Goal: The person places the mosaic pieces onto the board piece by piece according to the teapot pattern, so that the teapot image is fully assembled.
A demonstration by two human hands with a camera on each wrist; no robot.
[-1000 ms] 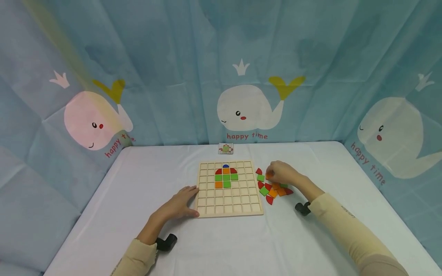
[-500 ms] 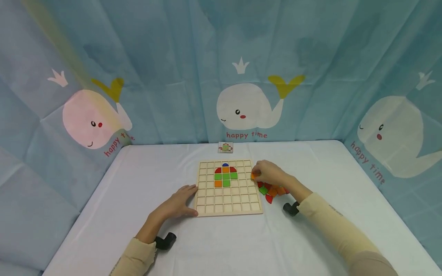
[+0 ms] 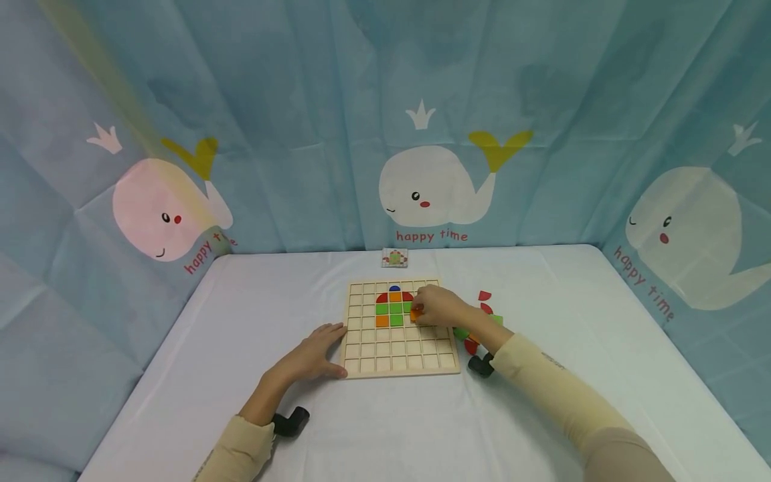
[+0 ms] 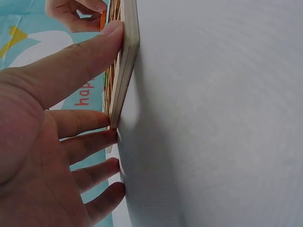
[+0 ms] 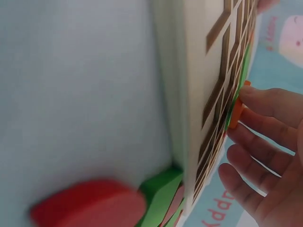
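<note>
A wooden grid board (image 3: 400,351) lies on the white table, with blue, red, orange and green tiles set in its upper middle cells. My left hand (image 3: 313,353) rests along the board's left edge; its thumb (image 4: 92,54) and fingers are fairly straight and touch the rim. Over the board, my right hand (image 3: 442,308) pinches an orange square tile (image 5: 239,111) between thumb and fingers. That tile is just right of the lower green tile (image 3: 396,320), above the cell beside it. Part of the board's right side is hidden under the right hand.
Loose tiles, among them a red quarter-round (image 3: 484,295) and a green one (image 3: 460,333), lie right of the board, partly hidden by the right forearm. A small pattern card (image 3: 395,258) lies behind the board. A whale-printed curtain (image 3: 289,134) surrounds the table.
My right hand has moved left from the loose tiles to over the board, carrying the orange square tile. My left hand has stayed at the board's left edge.
</note>
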